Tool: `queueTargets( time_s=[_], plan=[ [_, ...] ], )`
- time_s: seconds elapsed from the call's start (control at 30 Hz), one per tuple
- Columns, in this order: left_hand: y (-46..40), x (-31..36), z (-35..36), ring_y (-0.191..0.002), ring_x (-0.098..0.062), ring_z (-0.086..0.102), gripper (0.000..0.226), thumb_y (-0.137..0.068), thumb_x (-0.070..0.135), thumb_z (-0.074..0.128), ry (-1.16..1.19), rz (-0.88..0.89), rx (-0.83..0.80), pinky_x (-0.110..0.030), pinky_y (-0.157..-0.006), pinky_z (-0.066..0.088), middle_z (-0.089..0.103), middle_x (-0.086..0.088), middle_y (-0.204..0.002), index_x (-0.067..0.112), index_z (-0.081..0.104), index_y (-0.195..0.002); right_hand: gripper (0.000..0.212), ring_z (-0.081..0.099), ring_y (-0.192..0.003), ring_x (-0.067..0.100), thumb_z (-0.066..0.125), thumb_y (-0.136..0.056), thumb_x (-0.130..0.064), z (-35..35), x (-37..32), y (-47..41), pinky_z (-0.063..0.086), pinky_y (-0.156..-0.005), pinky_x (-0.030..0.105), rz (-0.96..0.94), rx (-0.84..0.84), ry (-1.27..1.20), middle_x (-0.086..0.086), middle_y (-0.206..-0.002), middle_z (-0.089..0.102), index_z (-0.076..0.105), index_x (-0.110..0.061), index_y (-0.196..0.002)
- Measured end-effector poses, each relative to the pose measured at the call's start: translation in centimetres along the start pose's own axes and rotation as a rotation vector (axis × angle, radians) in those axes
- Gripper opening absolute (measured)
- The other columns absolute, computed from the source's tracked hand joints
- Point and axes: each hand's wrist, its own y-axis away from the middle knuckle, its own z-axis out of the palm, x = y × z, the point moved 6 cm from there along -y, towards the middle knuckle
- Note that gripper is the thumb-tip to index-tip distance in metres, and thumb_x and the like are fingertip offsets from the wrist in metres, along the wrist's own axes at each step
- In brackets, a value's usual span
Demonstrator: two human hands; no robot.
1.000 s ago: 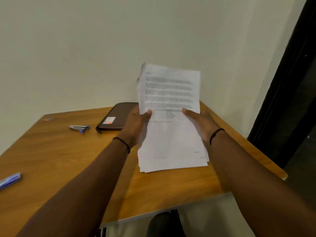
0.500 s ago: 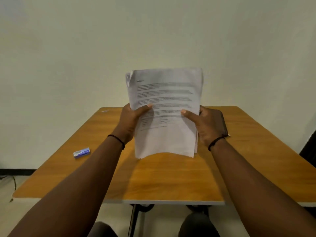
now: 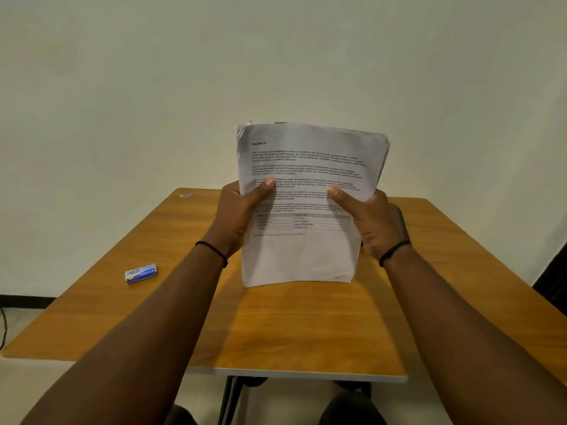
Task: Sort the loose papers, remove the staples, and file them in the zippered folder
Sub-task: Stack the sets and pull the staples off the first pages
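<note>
Above the middle of the wooden desk (image 3: pixel 306 326), a stack of papers (image 3: pixel 302 253) is held upright between two hands, its lower edge resting on or just over the desk top; contact cannot be told for certain. Both forearms are stretched forward from the near edge of the view and converge on the stack, each wrist circled by a thin black band.

The left hand (image 3: pixel 237 214) is set against the left edge of the papers, its back turned toward the camera. Its grip is closed on the stack: the thumb is laid across the printed front sheet, pointing up and to the right, while the fingers are curled behind the sheets and hidden. The right hand (image 3: pixel 372 223) is placed at the right edge in a mirrored pose, its thumb pressed on the front sheet and pointing up and to the left, its fingers wrapped out of sight behind. That grip too is closed on the papers.

The front sheet is headed "Section 4", with paragraphs of small print and a table lower down. The upper corners of the stack are slightly fanned and curled backward.

A small blue and white box (image 3: pixel 141 273) is seen lying on the left part of the desk, well apart from the hands. Just behind the right hand a dark edge (image 3: pixel 402 225) is visible; what it belongs to cannot be told.
</note>
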Motion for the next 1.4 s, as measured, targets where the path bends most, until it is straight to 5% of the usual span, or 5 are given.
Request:
queueTargets(
  time_s=[0.13,0.4,0.97,1.3,1.4],
  plan=[
    [-0.5,1.0,-0.3,-0.097,-0.022,0.074,0.018,-0.095,0.015,0.065,-0.001,0.026,-0.018,-0.027,-0.076,0.058,0.076,-0.008,-0.107,0.009,0.070,-0.111,0.038,0.072,-0.101,0.018,0.079,-0.079,-0.021,0.4,-0.1,-0.8,0.058,-0.087,0.031,-0.005,-0.019,-0.040,0.005,-0.112,0.074,0.069,-0.014,-0.115],
    [0.5,-1.1,-1.2,-0.099,-0.021,0.073,0.020,-0.097,0.015,0.061,0.014,-0.026,-0.025,-0.027,-0.078,0.059,0.077,-0.004,-0.107,0.010,0.068,-0.115,0.042,0.071,-0.104,0.020,0.083,-0.069,-0.035,1.5,3.6,0.0,0.056,-0.090,0.038,0.076,-0.042,-0.084,0.002,-0.112,0.075,0.072,-0.023,-0.108],
    [-2.1,4.4,-0.9,-0.086,-0.012,0.073,0.019,-0.101,0.025,0.057,-0.080,0.127,0.032,-0.022,-0.071,0.056,0.077,0.002,-0.095,0.014,0.071,-0.106,0.033,0.071,-0.102,0.016,0.071,-0.088,-0.011,1.6,5.4,2.1,0.058,-0.077,0.023,0.112,-0.130,-0.124,0.000,-0.112,0.074,0.066,-0.015,-0.121],
    [-1.4,0.4,-2.6,-0.103,-0.033,0.071,0.032,-0.101,0.021,0.057,0.085,-0.034,0.076,-0.042,-0.084,0.060,0.072,-0.018,-0.115,0.000,0.064,-0.124,0.027,0.073,-0.097,0.017,0.072,-0.087,-0.017,0.7,5.4,2.2,0.059,-0.074,0.026,0.160,-0.176,-0.057,-0.001,-0.107,0.076,0.068,-0.017,-0.114],
    [-2.5,0.4,-4.2,-0.119,-0.036,0.063,0.036,-0.102,0.024,0.056,0.347,-0.024,0.124,-0.052,-0.100,0.052,0.064,-0.018,-0.131,0.005,0.059,-0.133,0.062,0.072,-0.088,0.021,0.087,-0.066,-0.042,-0.6,6.7,2.6,0.061,-0.070,0.034,0.229,-0.091,-0.127,0.008,-0.110,0.074,0.068,-0.014,-0.118]
  ],
)
